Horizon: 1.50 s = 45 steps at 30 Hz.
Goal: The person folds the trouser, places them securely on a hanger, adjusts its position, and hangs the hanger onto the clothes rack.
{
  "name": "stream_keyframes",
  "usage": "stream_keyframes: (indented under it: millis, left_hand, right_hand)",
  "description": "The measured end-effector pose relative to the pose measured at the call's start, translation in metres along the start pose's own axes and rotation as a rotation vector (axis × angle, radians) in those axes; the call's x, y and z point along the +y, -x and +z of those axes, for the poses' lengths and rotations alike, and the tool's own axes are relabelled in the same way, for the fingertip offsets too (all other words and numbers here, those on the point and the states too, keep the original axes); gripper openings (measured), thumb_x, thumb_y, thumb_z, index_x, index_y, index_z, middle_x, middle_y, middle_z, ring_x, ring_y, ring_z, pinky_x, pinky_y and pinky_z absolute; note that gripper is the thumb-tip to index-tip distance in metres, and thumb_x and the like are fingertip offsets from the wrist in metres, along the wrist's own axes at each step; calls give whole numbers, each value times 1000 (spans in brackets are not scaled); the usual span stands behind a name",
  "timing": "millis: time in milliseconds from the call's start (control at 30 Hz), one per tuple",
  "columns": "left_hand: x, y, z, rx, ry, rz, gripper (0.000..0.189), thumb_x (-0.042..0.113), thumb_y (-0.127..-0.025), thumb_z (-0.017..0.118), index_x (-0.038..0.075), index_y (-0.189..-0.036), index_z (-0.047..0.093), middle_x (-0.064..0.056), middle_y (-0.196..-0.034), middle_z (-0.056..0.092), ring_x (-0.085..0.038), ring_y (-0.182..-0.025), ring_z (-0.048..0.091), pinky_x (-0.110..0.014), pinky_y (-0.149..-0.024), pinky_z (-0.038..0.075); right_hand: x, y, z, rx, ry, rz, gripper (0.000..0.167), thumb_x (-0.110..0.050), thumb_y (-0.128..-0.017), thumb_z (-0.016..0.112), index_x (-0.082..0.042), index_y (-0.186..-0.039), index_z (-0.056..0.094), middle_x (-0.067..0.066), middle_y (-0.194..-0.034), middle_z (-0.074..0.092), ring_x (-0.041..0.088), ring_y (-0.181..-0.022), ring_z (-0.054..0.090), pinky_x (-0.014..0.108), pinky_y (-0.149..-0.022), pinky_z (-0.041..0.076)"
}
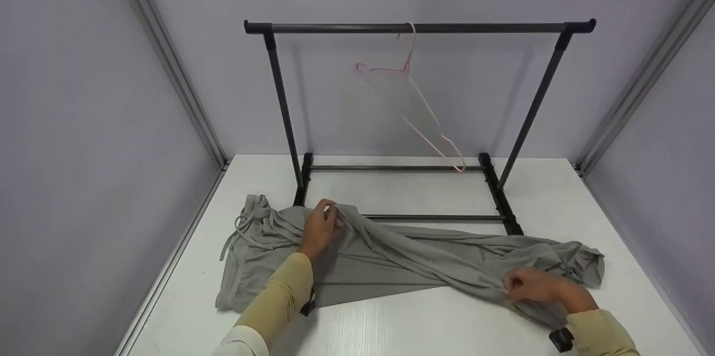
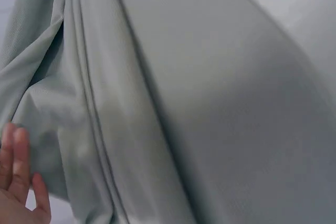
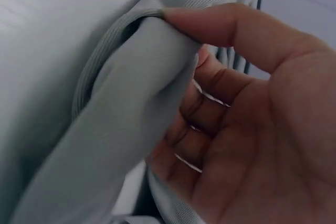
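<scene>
Grey drawstring trousers lie stretched sideways across the white table, with the gathered waist and cord at the left. At the upper edge of the cloth, my left hand pinches a fold near the waist end. Some of that hand's fingers show fairly straight in the left wrist view; its thumb and fingertip contact are not clear there. My right hand holds the trouser leg toward its lower end. In the right wrist view, its thumb and curled fingers pinch a folded edge of the grey cloth.
Behind the trousers stands a black garment rack, its base bars on the table partly behind the cloth. A pink wire hanger hangs from the top bar, turned at an angle. Grey-white walls enclose the sides and back.
</scene>
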<state>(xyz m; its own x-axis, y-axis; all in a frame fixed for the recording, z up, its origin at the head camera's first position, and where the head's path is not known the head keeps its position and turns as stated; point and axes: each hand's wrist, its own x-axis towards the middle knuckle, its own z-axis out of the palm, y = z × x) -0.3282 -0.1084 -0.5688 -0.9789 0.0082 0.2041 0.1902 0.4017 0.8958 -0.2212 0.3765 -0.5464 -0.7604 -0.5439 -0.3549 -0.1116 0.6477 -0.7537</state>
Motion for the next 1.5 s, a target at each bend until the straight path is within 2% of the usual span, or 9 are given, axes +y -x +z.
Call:
stream_keyframes:
  millis: [233,333,500,600,767,933,1167,1333,1500]
  left_hand:
    - [16,-10,4,-13,-9,22,20,19,-100,45,10,-112,57,-5,-73,66,-18,-66,62,-27,-57,47]
    - [21,-15,8,-34,-4,34,21,17,-100,44,8,-114,56,-8,-80,68,-22,-74,65,-31,-63,50]
    - [26,-15,14,-230,-22,57,35,20,-100,44,12,-134,42,-14,-123,58,-27,-113,54,-44,-89,44]
    - [23,-6,14,-437,-79,18,56,26,-99,47,18,-147,21,-11,-147,31,-25,-133,31,-47,-103,30]
    - [13,22,6,-678,-422,35,78,35,-91,59,17,-150,10,-12,-154,11,-35,-138,10,-58,-105,15]
    - [6,53,-15,-729,-734,-19,93,52,-81,65,19,-150,13,-16,-154,3,-46,-136,3,-72,-96,8]
    - [-18,80,-26,-741,-819,-89,102,72,-70,58,32,-150,9,-10,-155,-8,-45,-136,-4,-80,-86,3]
    - [-43,81,-28,-766,-871,-103,108,78,-61,58,41,-148,4,-4,-155,-7,-41,-137,-7,-82,-80,1]
    - [-48,79,-38,-806,-853,-113,109,80,-61,56,43,-147,0,-3,-155,-9,-42,-136,-11,-83,-78,1]
  right_hand:
    - [-2,8,-42,437,4,-168,14,-9,-98,45,-2,-87,39,4,-76,39,9,-63,39,26,-52,36]
    - [-6,9,-61,638,43,-178,11,-11,-99,42,-1,-95,39,7,-83,42,10,-65,41,25,-53,38]
    - [-14,5,-88,879,141,-114,21,-8,-97,47,-1,-116,44,13,-103,49,13,-81,45,21,-60,40]
    - [-13,-3,-100,860,244,-69,30,2,-91,51,-1,-121,46,17,-103,51,20,-80,46,28,-61,40]
    - [-1,2,-114,759,444,11,28,5,-90,50,3,-118,50,24,-99,52,36,-82,51,46,-65,41]
    - [5,18,-125,827,524,90,23,-10,-94,52,6,-111,55,31,-98,57,39,-80,55,50,-62,41]
    - [11,32,-134,838,367,179,47,-35,-95,52,8,-113,55,34,-101,54,40,-80,54,45,-60,42]
    - [14,39,-144,896,219,191,32,-13,-93,52,2,-121,52,37,-116,47,29,-63,45,35,-53,37]
    - [21,38,-141,1108,253,140,29,4,-88,45,8,-115,55,36,-112,49,42,-84,47,52,-70,38]
